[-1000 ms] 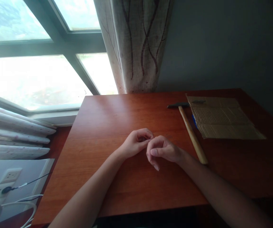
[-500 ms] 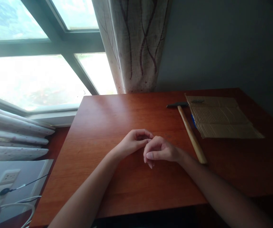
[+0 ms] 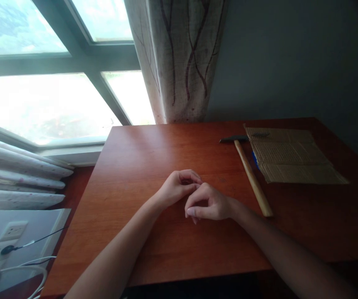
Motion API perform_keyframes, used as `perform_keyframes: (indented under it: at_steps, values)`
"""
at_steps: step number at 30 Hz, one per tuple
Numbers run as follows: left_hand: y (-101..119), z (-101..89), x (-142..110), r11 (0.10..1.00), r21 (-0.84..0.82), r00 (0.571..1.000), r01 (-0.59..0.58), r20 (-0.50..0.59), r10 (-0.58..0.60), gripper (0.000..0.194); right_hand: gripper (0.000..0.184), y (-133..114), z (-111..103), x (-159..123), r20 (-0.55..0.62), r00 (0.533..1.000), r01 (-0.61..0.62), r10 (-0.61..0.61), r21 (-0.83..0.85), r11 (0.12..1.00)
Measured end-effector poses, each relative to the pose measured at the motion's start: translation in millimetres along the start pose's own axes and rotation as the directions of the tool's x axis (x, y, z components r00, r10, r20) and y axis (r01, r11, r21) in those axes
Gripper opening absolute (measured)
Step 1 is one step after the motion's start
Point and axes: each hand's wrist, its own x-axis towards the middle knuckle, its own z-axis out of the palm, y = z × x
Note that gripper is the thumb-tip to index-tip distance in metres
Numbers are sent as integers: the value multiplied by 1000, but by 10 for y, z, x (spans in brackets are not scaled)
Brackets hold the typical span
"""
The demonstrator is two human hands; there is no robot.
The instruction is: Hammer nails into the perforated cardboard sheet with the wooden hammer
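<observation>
Both of my hands rest on the reddish wooden table near its middle, fingertips touching each other. My left hand is curled, thumb against the fingers in a pinch; whether anything is in it I cannot make out. My right hand is curled too, fingers bent down towards the table, thumb along the side. A hammer with a pale wooden handle lies to the right of my right hand, apart from it, head pointing away from me.
A flattened piece of cardboard lies at the table's far right, with something blue under its left edge. A patterned curtain hangs behind the table beside a window. A wall socket with a plugged cable sits at lower left.
My right hand has slid a little to the left and nearer to me, curling tighter under my left hand's fingertips. My left hand has barely moved.
</observation>
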Motion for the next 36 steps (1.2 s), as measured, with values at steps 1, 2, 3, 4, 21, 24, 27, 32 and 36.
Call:
perform_keyframes:
  at_steps: [1,2,3,4,21,24,27,32,36]
  values:
    - [4,7,-3,1000,-1,1000,0,-8,0,11,19,-1,3,2,-7,1000,0,0,-11,1000]
    - [8,15,-7,1000,-4,1000,0,-12,0,12,19,-1,5,4,-15,1000,0,0,-18,1000]
    - [12,22,-11,1000,-10,1000,0,-15,-1,12,19,-1,8,5,-23,1000,2,-3,-23,1000]
    - [14,28,-14,1000,-17,1000,2,-15,-2,12,18,-1,11,7,-32,999,9,-9,-25,1000]
    - [66,117,-21,997,-43,997,59,-43,-61,29,19,31,39,-15,-95,988,56,-124,-527,848]
    - [85,83,-11,998,62,999,1,-48,2,26,20,78,9,-19,-142,981,-7,-134,-711,703]
    - [70,52,-1,980,182,995,-80,-37,89,22,21,131,-5,-22,-129,984,-34,-125,-817,576]
    - [48,30,0,953,289,995,-95,-3,100,22,27,160,-7,-30,-94,986,-27,-134,-899,437]
    - [60,10,-4,961,275,999,-30,21,25,25,31,142,-11,-35,-49,984,22,-170,-919,394]
